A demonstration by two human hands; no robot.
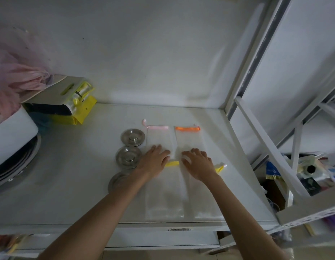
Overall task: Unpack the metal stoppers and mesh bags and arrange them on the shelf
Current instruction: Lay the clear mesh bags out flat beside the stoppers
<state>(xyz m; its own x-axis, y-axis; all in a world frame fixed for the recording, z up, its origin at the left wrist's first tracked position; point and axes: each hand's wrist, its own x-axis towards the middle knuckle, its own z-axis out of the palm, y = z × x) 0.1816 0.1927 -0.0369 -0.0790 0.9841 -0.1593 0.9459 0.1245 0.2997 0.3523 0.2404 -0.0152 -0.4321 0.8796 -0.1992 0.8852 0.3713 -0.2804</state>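
Three round metal stoppers lie in a column on the white shelf (69, 184): a far stopper (133, 137), a middle stopper (128, 157) and a near stopper (118, 182) partly hidden by my left forearm. To their right lie white mesh bags in two columns: one with a pink ribbon (159, 136), one with an orange ribbon (188, 137), and two nearer ones with yellow ribbons (163, 192) (206, 199). My left hand (155, 160) rests flat where the pink-ribbon bag meets the near left bag. My right hand (198, 163) lies flat, fingers spread, over the bottom of the orange-ribbon bag.
At the left stand a white appliance (11, 136), a yellow package (76, 113) under a white card, and a pink plastic bag (14, 76). A white shelf post and diagonal brace (256, 132) bound the right side. Clutter sits on the floor beyond it.
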